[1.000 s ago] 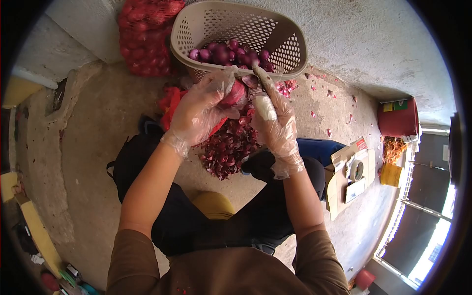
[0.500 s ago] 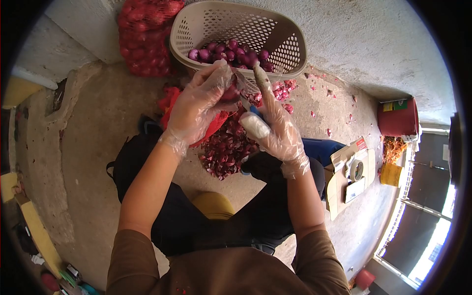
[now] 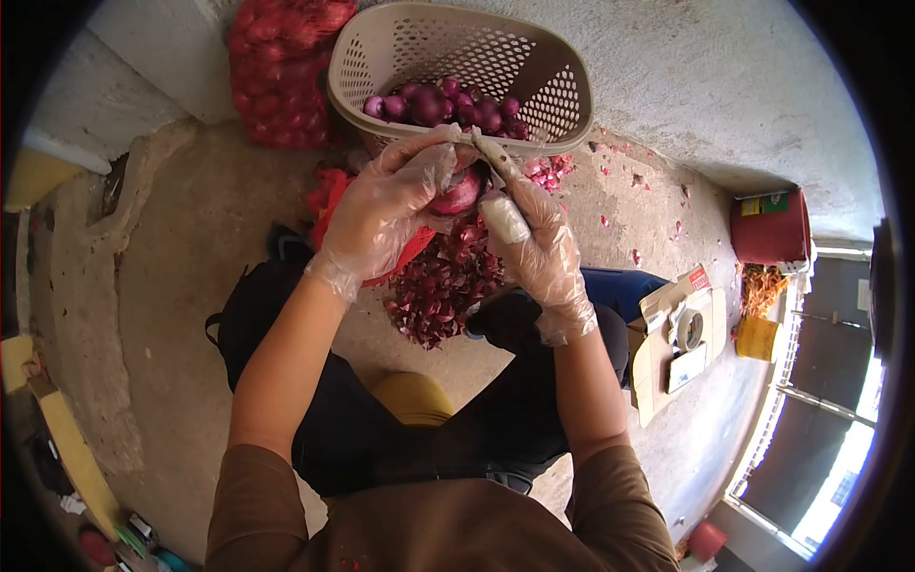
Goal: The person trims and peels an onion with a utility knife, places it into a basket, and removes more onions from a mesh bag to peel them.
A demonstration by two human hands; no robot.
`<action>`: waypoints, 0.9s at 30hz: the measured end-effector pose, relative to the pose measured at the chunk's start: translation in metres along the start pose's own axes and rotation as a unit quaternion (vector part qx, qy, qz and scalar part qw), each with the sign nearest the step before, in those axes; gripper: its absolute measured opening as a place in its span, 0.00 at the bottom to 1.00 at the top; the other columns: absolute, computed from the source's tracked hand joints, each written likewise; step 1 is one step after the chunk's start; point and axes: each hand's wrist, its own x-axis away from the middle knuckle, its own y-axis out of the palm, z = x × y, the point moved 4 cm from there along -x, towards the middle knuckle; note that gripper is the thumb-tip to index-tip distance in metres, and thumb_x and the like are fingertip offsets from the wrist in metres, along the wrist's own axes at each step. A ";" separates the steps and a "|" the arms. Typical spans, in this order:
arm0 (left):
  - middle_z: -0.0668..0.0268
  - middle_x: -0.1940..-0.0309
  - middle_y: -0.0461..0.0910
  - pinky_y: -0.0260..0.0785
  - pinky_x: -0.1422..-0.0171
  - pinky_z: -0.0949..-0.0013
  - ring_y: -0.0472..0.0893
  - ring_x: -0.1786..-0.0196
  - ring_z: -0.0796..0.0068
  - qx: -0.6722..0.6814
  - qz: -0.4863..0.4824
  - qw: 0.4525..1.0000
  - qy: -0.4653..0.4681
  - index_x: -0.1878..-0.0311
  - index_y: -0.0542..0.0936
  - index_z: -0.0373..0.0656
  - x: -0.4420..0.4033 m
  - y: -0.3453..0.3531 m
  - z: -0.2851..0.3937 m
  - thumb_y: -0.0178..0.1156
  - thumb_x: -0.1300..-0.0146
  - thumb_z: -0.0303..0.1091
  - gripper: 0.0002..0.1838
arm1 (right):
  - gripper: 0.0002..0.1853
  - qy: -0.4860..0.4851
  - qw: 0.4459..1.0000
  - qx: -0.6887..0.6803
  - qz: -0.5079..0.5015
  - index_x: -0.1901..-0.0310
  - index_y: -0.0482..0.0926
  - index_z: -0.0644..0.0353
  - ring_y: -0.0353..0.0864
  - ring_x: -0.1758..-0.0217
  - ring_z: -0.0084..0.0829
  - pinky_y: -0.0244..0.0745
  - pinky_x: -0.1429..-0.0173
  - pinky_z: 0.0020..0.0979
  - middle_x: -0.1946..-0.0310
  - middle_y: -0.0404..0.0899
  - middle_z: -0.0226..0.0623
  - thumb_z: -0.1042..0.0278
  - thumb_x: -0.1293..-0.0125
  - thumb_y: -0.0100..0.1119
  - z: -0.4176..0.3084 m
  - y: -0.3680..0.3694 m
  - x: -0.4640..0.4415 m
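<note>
Fingers of my left hand (image 3: 386, 205), in a clear plastic glove, are wrapped round a red onion (image 3: 457, 194). My right hand (image 3: 538, 224), gloved too and with a white wrapping on one finger, is closed beside the onion, its index finger touching the onion's upper side. The knife in it is mostly hidden by the fingers. Just beyond both hands, several purple onions (image 3: 429, 105) lie in a beige perforated basket (image 3: 462, 24). Below the hands, a heap of onion skins (image 3: 443, 286) covers part of the floor, next to a red net (image 3: 329, 195).
A full red mesh sack (image 3: 286, 76) of onions leans left of the basket. On the right are a cardboard piece (image 3: 653, 367) with a tape roll (image 3: 691, 329), a dark red bucket (image 3: 772, 229) and a yellow container (image 3: 758, 338). Walls (image 3: 705, 86) bound the far side.
My right hand has moved back up and in against the onion after dropping slightly away. The knife's blue handle, visible half a second ago, is now hidden. The onion is turned in my left hand.
</note>
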 end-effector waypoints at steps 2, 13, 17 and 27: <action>0.58 0.38 0.77 0.82 0.45 0.62 0.78 0.38 0.71 -0.003 0.017 1.000 -0.005 0.30 0.66 0.39 0.000 -0.005 -0.004 0.60 0.35 0.31 0.31 | 0.26 0.055 0.996 -0.070 0.002 0.28 0.68 0.53 0.76 0.67 0.18 0.73 0.60 0.22 0.65 0.78 0.27 0.64 0.26 0.54 -0.006 0.001 0.003; 0.63 0.44 0.75 0.79 0.42 0.54 0.78 0.43 0.68 0.037 0.015 0.999 0.006 0.30 0.65 0.40 0.000 0.000 0.000 0.62 0.38 0.32 0.32 | 0.24 0.063 0.987 -0.140 0.051 0.30 0.70 0.54 0.63 0.75 0.12 0.62 0.71 0.18 0.71 0.70 0.17 0.62 0.26 0.54 0.006 0.002 0.002; 0.62 0.48 0.77 0.75 0.35 0.56 0.78 0.42 0.66 0.079 0.017 0.997 0.014 0.30 0.66 0.37 -0.003 -0.003 0.001 0.64 0.36 0.38 0.33 | 0.24 0.095 0.981 -0.155 0.069 0.31 0.71 0.55 0.64 0.74 0.12 0.62 0.72 0.18 0.71 0.70 0.17 0.61 0.26 0.56 0.014 -0.003 0.002; 0.66 0.54 0.74 0.69 0.30 0.45 0.78 0.47 0.57 0.167 0.075 0.983 -0.006 0.43 0.72 0.46 0.000 0.006 0.008 0.58 0.32 0.49 0.21 | 0.24 0.106 0.976 -0.176 0.073 0.33 0.73 0.53 0.66 0.77 0.11 0.61 0.77 0.18 0.73 0.72 0.18 0.58 0.28 0.59 0.028 -0.009 0.005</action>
